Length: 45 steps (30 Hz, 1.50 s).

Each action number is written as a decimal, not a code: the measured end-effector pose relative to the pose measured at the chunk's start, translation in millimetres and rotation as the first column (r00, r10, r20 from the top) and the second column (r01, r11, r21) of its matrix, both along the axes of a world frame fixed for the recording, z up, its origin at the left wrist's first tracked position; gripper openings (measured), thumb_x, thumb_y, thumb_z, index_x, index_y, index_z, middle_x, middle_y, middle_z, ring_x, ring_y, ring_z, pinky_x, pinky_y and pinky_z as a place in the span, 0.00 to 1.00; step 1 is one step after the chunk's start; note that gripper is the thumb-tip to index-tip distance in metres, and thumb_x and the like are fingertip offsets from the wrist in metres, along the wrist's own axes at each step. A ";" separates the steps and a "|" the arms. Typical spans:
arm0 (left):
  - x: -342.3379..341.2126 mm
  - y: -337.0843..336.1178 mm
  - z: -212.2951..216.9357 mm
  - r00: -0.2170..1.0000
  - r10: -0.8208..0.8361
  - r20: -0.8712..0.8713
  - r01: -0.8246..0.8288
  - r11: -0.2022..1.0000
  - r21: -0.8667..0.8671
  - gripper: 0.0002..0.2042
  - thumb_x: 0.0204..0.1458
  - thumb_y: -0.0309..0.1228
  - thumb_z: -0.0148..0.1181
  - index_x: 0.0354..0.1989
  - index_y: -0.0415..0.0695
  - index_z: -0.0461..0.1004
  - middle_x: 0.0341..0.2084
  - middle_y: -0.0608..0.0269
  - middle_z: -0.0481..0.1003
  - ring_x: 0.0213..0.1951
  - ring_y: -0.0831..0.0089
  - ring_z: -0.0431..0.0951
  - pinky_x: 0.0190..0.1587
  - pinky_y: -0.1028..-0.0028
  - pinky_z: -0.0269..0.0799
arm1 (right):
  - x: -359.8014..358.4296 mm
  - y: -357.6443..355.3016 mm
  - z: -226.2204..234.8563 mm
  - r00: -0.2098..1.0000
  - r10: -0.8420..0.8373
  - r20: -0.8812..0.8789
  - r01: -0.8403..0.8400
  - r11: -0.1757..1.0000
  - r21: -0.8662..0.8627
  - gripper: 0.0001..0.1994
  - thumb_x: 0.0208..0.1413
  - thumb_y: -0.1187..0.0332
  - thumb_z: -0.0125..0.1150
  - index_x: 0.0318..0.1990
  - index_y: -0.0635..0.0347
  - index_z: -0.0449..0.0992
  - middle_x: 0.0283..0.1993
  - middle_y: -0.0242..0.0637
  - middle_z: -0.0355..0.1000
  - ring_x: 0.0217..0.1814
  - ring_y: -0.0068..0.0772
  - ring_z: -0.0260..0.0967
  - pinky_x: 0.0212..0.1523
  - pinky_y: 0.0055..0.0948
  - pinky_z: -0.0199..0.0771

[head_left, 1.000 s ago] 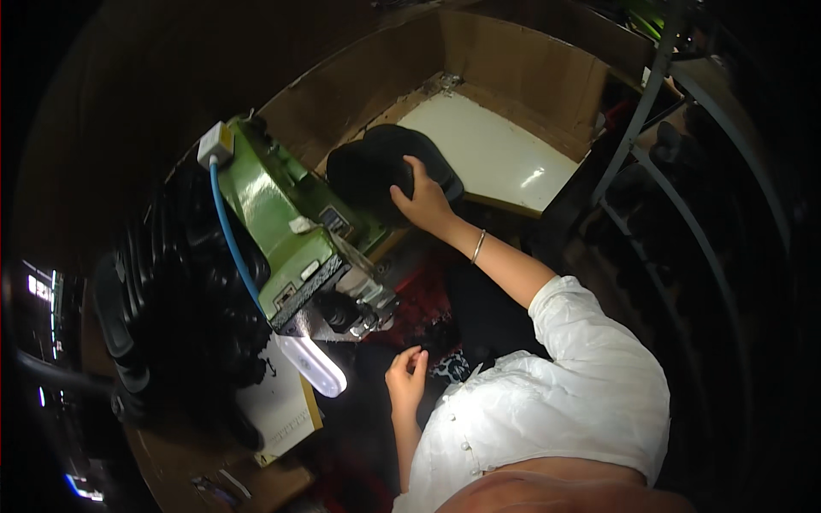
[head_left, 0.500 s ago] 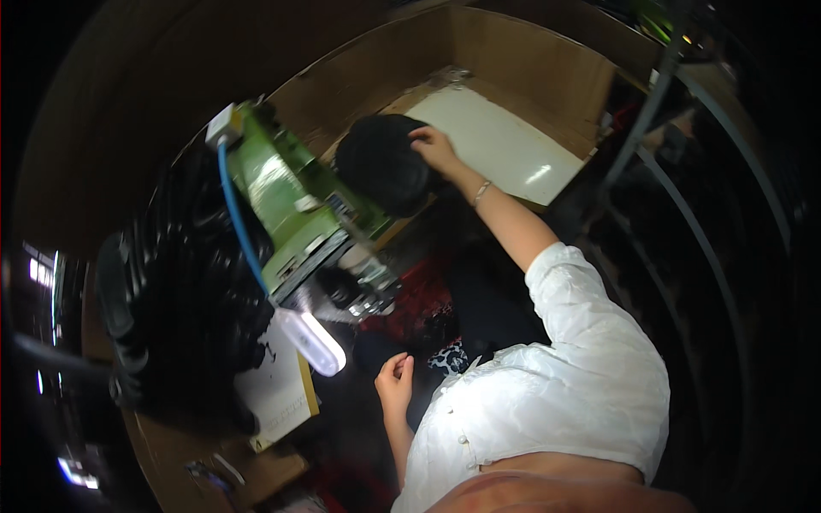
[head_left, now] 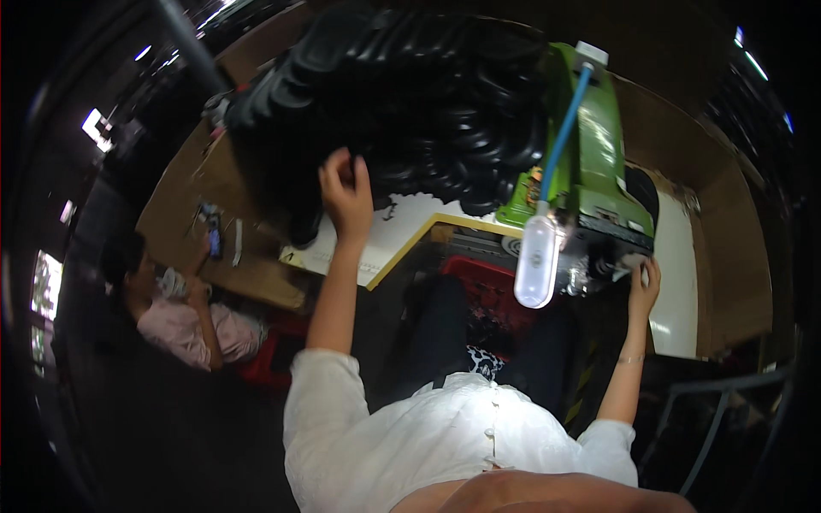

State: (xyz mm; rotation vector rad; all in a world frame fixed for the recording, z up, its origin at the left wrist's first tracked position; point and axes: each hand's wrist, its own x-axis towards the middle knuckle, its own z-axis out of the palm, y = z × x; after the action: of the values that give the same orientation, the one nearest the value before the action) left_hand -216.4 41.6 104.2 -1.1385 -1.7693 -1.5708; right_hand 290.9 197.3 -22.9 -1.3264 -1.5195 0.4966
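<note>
My left hand (head_left: 346, 197) is raised in front of a large heap of glossy black shoe soles (head_left: 445, 128). Its thumb and fingers are curved but apart, and nothing shows between them. At the right side of the metal head (head_left: 599, 252) of a green sewing-type machine (head_left: 599, 137) is my right hand (head_left: 646, 289). Its fingers are bent and slightly apart, close to a small whitish part there; whether they touch it I cannot tell. Behind the machine, dark soles (head_left: 643, 192) show only partly. A lit white lamp (head_left: 536, 263) on a blue stem hangs before the machine head.
A white, yellow-edged tabletop (head_left: 410, 227) lies under the heap. Below it, between my legs, stands a red basket (head_left: 487, 286) with dark scraps. Cardboard walls (head_left: 735, 248) enclose the right side. At left, another person (head_left: 192, 329) sits by a cardboard surface with a phone (head_left: 215, 238).
The view has swung left. My right hand has left the dark soles behind the machine and come to its head. My left hand has risen from near my lap to the sole heap.
</note>
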 end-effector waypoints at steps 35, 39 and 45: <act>184.4 -99.3 -70.3 0.019 -0.706 0.708 0.774 0.458 0.437 0.14 0.37 0.20 0.70 0.33 0.34 0.73 0.30 0.61 0.76 0.34 0.79 0.75 0.39 0.77 0.72 | -123.5 -196.8 -70.2 0.462 0.882 -0.094 -0.766 0.343 -0.544 0.36 0.42 0.61 0.71 0.59 0.61 0.61 0.57 0.45 0.63 0.60 0.40 0.61 0.54 0.35 0.66; 229.0 -77.7 -71.0 -0.098 -0.491 0.866 0.969 0.152 0.195 0.20 0.40 0.20 0.68 0.44 0.34 0.72 0.37 0.60 0.76 0.39 0.76 0.75 0.46 0.74 0.70 | -109.1 -211.6 -148.9 0.524 0.738 -0.426 -0.816 0.291 -0.499 0.27 0.45 0.60 0.68 0.52 0.60 0.68 0.54 0.40 0.66 0.56 0.33 0.64 0.54 0.34 0.66; 253.5 -27.7 -82.5 0.119 -0.447 0.886 0.988 0.142 -0.061 0.12 0.48 0.30 0.65 0.39 0.37 0.77 0.30 0.64 0.78 0.31 0.79 0.75 0.37 0.78 0.72 | -126.0 -216.6 -124.8 0.482 0.617 -0.622 -0.866 0.226 -0.446 0.30 0.47 0.63 0.68 0.56 0.63 0.64 0.55 0.41 0.64 0.58 0.34 0.60 0.57 0.31 0.61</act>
State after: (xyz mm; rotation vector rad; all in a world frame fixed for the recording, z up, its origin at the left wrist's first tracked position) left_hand 37.1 13.9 21.7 -2.5911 -2.5700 -2.2624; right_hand 164.9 -19.3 -147.7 -0.8018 -1.6674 2.0901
